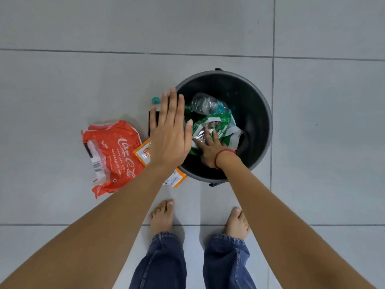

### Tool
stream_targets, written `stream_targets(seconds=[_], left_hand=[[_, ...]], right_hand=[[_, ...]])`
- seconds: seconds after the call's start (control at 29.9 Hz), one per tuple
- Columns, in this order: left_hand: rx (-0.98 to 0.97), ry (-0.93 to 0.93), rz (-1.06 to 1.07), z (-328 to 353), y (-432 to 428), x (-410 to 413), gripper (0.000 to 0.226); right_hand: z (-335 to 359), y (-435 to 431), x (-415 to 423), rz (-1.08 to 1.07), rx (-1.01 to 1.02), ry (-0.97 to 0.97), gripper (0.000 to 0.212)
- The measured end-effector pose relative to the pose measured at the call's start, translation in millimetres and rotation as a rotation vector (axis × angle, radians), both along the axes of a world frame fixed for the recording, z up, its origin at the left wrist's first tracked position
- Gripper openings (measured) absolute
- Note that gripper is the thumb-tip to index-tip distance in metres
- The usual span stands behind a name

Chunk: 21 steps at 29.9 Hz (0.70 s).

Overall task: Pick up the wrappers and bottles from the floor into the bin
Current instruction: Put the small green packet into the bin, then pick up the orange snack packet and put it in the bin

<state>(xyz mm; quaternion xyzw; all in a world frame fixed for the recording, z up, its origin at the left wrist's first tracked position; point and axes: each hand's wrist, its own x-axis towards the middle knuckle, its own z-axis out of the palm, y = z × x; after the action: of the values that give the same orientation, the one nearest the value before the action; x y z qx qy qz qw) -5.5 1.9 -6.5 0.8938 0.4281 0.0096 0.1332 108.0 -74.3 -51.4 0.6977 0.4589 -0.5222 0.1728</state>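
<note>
A black round bin (260, 105) stands on the tiled floor. Inside lie a crushed clear bottle (206, 104) and a green and white wrapper (220, 126). My right hand (210, 150) reaches down into the bin, fingers spread flat on the green wrapper. My left hand (169, 130) hovers open, fingers apart, above the bin's left rim, holding nothing. On the floor left of the bin lie a red cola wrapper (112, 155), an orange and white sachet (145, 153) partly hidden by my left arm, and a dark bottle (153, 113) with a teal cap (155, 100), mostly hidden behind my left hand.
Grey floor tiles (83, 80) with dark grout lines spread all around. My bare feet (162, 217) and jeans legs stand just below the bin.
</note>
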Motion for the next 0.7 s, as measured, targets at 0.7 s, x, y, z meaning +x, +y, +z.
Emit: stream_targets(seconds=[0.7], left_hand=[[-0.702, 0.37, 0.396, -108.0, -141.8, -146.6, 0.046]], right_hand=[[51.2, -34.0, 68.9, -0.294, 0.836, -0.586, 0.068]])
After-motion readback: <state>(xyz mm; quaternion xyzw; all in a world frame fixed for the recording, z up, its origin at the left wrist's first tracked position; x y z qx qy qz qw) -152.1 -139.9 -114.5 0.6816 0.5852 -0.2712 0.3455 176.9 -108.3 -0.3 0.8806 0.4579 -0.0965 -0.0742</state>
